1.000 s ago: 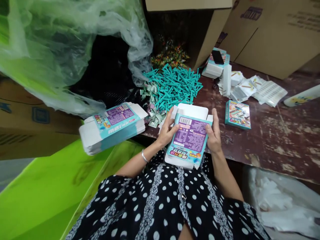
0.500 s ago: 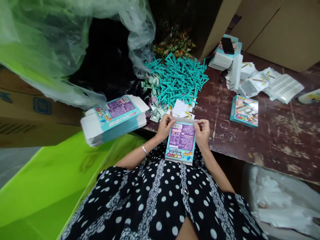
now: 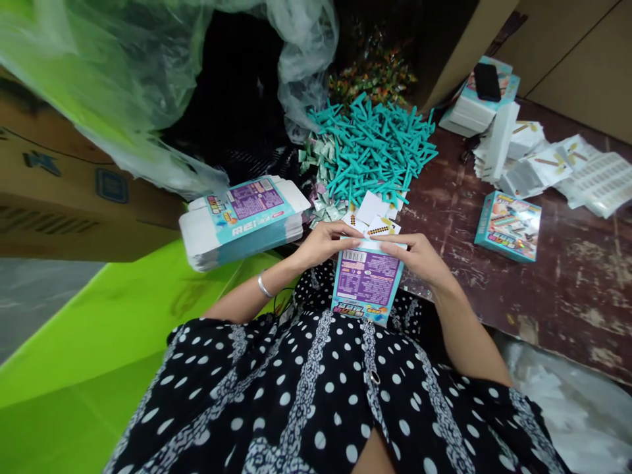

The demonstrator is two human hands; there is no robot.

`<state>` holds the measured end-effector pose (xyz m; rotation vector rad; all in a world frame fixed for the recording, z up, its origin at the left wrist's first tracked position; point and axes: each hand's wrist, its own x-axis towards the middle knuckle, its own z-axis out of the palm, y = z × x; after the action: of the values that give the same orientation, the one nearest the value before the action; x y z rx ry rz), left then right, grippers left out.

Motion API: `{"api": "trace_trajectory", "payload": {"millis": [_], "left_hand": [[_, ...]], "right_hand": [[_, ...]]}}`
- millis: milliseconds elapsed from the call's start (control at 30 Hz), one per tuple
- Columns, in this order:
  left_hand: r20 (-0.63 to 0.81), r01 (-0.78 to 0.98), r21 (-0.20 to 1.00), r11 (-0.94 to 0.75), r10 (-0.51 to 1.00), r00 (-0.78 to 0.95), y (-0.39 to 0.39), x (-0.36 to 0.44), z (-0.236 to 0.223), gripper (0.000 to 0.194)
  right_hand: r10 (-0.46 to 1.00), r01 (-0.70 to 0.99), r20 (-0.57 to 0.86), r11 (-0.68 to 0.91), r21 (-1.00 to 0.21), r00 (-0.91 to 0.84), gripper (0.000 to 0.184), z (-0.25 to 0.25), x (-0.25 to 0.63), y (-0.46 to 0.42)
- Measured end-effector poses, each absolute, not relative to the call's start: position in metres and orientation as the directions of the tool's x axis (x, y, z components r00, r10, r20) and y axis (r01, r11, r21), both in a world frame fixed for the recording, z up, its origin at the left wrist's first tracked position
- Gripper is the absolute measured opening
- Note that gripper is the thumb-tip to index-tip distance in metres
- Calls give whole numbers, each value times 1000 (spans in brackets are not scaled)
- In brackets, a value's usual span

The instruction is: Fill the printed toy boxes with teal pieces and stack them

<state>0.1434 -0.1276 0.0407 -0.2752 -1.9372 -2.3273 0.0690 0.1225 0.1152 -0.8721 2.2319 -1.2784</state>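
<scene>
A teal and purple printed carton [image 3: 369,282] is tilted against my front, its printed panel facing me. My left hand [image 3: 332,242] pinches the upper left of its far end, thumb on the near side and fingers over the edge. At the upper right, my right hand [image 3: 417,255] grips the same end in a similar way. Both sets of fingertips almost meet above the barcode, where the end flap is mostly covered. Just beyond lie white printed cards [image 3: 376,214] and a pile of teal plastic pieces [image 3: 378,151].
Flattened cartons are stacked [image 3: 247,220] on the left. Small foil sachets [image 3: 326,205] lie beside the teal pile. On the right of the brown table [image 3: 454,299] stand a finished-looking box [image 3: 508,227], white card packs [image 3: 536,168] and a phone [image 3: 487,82] on boxes.
My fingers have moved inward along the carton's far end, pressing the raised white flap down. The view has shifted, so the surroundings appear farther right.
</scene>
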Motion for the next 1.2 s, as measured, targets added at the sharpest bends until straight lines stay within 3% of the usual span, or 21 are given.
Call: {"api": "trace_trajectory", "payload": {"millis": [133, 267, 400, 533, 600, 667, 700, 767, 867, 967, 1067, 1200], "left_hand": [[259, 264, 952, -156, -52, -964, -123, 151, 39, 30], [355, 355, 929, -106, -22, -935, -123, 159, 23, 38], [368, 357, 917, -176, 37, -929, -122, 164, 10, 36], [376, 358, 917, -176, 80, -923, -126, 163, 11, 25], [385, 388, 905, -175, -55, -921, -129, 160, 11, 23], [380, 437, 881, -181, -282, -881, -131, 157, 10, 22], [370, 464, 867, -183, -388, -844, -131, 156, 9, 23], [344, 502, 842, -197, -522, -781, -129, 154, 8, 27], [266, 494, 823, -281, -578, -772, -123, 155, 5, 32], [167, 462, 795, -392, -591, -789, -116, 154, 3, 38], [129, 459, 779, -427, -608, -784, -117, 150, -2, 44], [163, 363, 868, -339, -496, -853, -131, 154, -7, 46]], "right_hand": [[-697, -335, -49, 403, -852, -715, 48, 118, 71, 120], [-739, -496, -21, 473, -728, -674, 48, 112, 77, 129], [-803, -639, 33, 449, -625, -596, 47, 101, 79, 139], [-763, -594, 99, 407, -694, -638, 46, 92, 80, 145], [-685, -481, 109, 380, -790, -721, 68, 87, 82, 150], [-649, -319, 15, 353, -879, -761, 109, 81, 85, 159], [-653, -239, -49, 345, -908, -756, 120, 78, 87, 165], [-655, -124, -121, 315, -941, -746, 113, 72, 92, 177], [-621, -60, -121, 262, -963, -775, 88, 64, 104, 190], [-571, -70, -122, 304, -950, -812, 88, 58, 115, 191], [-448, -51, -79, 271, -961, -891, 78, 51, 117, 186], [-206, 15, -20, 27, -1000, -978, 57, 46, 99, 188]]}}
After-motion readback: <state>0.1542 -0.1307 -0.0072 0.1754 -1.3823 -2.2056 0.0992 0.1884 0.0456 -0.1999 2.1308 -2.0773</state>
